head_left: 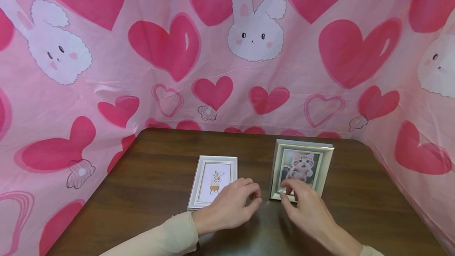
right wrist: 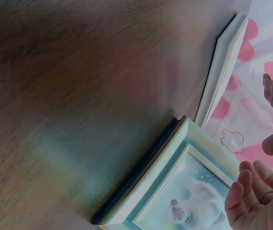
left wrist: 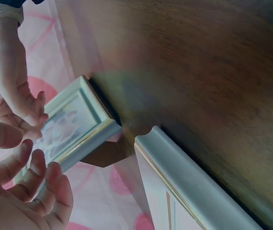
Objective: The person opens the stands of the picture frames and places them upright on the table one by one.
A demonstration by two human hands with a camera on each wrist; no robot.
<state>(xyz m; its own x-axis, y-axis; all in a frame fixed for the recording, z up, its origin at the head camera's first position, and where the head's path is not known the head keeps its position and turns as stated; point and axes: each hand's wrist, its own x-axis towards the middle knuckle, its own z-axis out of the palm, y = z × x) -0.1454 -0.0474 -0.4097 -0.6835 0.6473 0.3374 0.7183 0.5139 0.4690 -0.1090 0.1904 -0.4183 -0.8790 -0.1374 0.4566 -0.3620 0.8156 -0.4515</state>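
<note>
Kitten frame (head_left: pixel 301 165) stood on the dark wooden table (head_left: pixel 167 177), to the right of the plant frame (head_left: pixel 214 181), and was not gripped. Before its lower part was the right hand (head_left: pixel 311 208), thumb and forefinger parted by a small gap, the other fingers loosely bent, nothing between them; the right wrist view showed space between these fingertips and the picture. The left hand (head_left: pixel 231 204) was by the plant frame's lower right corner, its fingers relaxed and curving toward the thumb, likewise with nothing in them; in the left wrist view it was apart from that frame's edge.

There were two frames, two hands and one table, and three rabbit heads showed on the pink cloth (head_left: pixel 245 74) behind, the rightmost cut off by the edge of the head view.

The kitten frame leaned slightly back, with a brown support (left wrist: pixel 105 154) behind it. Its pale, stepped border carried gold lines around a picture of a striped kitten, mouth open and a paw raised. The plant frame lay face up, its white border enclosing a leafy plant with a red bloom in a brownish, legged planter.
</note>
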